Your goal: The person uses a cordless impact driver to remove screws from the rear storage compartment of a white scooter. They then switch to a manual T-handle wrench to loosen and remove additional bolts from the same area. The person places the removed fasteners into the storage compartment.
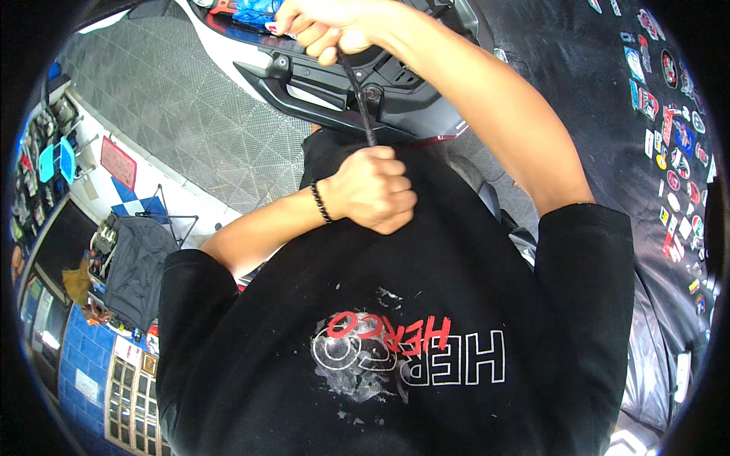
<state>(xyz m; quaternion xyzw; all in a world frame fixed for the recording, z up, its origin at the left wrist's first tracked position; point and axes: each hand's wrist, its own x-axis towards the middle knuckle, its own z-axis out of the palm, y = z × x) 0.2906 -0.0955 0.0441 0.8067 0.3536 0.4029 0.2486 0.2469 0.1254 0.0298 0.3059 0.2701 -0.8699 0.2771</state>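
A thin black cable-like length point(357, 99) runs straight between my two hands; whether it is a cable or a rod, I cannot tell. My left hand point(376, 190) is closed in a fist round its lower end, close against my black shirt. Higher up, my right hand point(327, 29) has its fingers curled round the upper part, above the rear of a motorcycle. That rear end has a black grab rail point(293, 100) and white side panels, and the cable passes in front of it. A crumpled blue plastic or cloth thing point(255, 12) lies beside my right fingertips.
Grey patterned floor tiles point(175, 99) spread to the left of the motorcycle. Against the left wall stand a dark grey bag point(141, 266) and a turquoise item point(57, 160). On the right hangs a black sheet point(593, 106) with many stickers. A red-orange object point(223, 7) sits near the blue thing.
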